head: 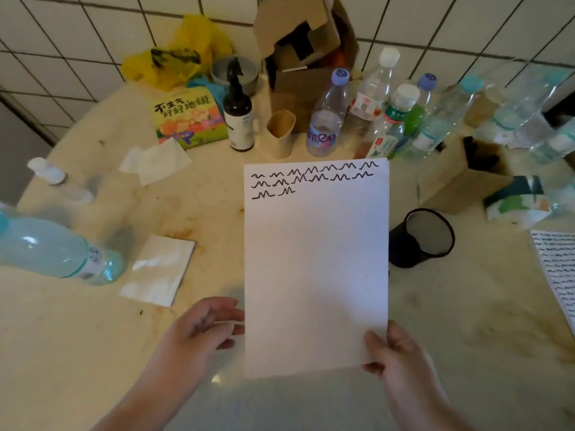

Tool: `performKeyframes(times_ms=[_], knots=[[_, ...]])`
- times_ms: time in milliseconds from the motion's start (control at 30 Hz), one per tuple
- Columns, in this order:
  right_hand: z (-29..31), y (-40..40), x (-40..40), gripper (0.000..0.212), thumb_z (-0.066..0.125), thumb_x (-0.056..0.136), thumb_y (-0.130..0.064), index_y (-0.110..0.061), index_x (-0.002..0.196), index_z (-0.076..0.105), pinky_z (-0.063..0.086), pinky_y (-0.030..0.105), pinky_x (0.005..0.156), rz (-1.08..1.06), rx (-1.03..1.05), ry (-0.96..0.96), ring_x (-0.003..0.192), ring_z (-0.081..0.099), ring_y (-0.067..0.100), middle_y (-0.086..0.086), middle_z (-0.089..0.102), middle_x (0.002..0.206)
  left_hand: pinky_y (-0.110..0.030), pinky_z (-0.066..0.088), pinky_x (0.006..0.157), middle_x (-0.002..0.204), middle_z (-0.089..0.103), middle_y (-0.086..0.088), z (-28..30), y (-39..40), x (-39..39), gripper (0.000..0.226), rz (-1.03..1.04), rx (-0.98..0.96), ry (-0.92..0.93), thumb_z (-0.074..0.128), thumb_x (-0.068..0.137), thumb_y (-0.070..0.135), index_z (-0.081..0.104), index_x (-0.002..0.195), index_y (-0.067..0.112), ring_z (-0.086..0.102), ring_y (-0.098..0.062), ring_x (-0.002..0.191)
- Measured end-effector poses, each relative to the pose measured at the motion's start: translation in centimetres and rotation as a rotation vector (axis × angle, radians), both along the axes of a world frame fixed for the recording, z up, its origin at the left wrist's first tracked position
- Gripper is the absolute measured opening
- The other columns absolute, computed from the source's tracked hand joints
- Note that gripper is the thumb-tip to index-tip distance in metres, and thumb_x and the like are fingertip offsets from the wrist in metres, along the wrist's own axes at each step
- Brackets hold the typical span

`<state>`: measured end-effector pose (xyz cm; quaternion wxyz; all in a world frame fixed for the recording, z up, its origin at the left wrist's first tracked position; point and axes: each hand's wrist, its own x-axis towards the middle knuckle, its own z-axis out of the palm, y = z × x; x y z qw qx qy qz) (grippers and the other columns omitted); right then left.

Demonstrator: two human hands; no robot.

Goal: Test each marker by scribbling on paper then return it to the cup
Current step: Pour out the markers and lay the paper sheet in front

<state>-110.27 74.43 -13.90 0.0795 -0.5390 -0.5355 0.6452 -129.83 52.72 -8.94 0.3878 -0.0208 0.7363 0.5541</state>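
Observation:
A white sheet of paper point(315, 259) is held above the table, with several black scribbles in rows across its top. My right hand point(396, 353) pinches its lower right corner between thumb and fingers. My left hand point(202, 326) hovers beside the sheet's lower left edge with relaxed fingers; I cannot tell whether it touches the sheet. A black mesh cup point(420, 237) lies tipped on the table just right of the paper and looks empty. A cardboard box point(466, 181) behind it holds dark objects, possibly markers.
Several plastic bottles point(326, 119) and a dark spray bottle point(238, 110) stand at the back, with a cardboard carton point(305, 51) behind. A bottle point(59, 247) lies at the left near tissues point(158, 272). Another scribbled sheet point(557, 269) lies at the right edge.

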Motion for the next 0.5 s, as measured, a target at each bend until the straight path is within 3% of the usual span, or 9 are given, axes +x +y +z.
performKeyframes(times_ms=[133,267,400,500], knots=[[-0.5,0.2,-0.3,0.048,0.056,0.095,0.007,-0.034,0.085,0.079,0.050,0.032,0.060,0.036,0.047,-0.017,0.063,0.066,0.014,0.000,0.078,0.075,-0.050,0.053,0.089,0.098,0.076,-0.013,-2.2,1.6,-1.0,0.030,0.070,0.039,0.015,0.050,0.094,-0.006,0.064,0.115,0.009,0.072,-0.031,0.090],[-0.7,0.2,-0.2,0.042,0.060,0.094,0.004,-0.031,0.082,0.079,0.053,0.022,0.048,0.087,0.150,-0.019,0.053,0.067,0.012,-0.001,0.077,0.070,-0.044,0.050,0.083,0.098,0.076,-0.012,-3.7,3.8,-1.5,0.023,0.113,0.164,0.019,0.056,0.095,0.009,0.067,0.115,0.014,0.072,-0.027,0.089],[-0.9,0.2,-0.7,0.038,0.063,0.092,-0.001,-0.035,0.087,0.078,0.057,0.029,0.064,0.155,0.237,0.013,0.063,0.071,0.014,0.003,0.079,0.078,-0.057,0.047,0.096,0.113,0.071,-0.019,-4.5,5.4,-1.8,0.029,0.040,0.303,0.144,0.066,0.089,0.019,0.065,0.115,0.006,0.066,-0.039,0.107],[-0.5,0.2,-0.7,0.040,0.064,0.090,-0.008,-0.047,0.094,0.072,0.054,0.029,0.066,0.276,0.311,0.066,0.070,0.074,0.016,-0.004,0.080,0.081,-0.052,0.050,0.091,0.106,0.075,-0.009,-5.1,5.8,-2.2,0.021,0.039,0.296,0.328,0.064,0.088,0.010,0.070,0.108,0.014,0.071,-0.032,0.099]])
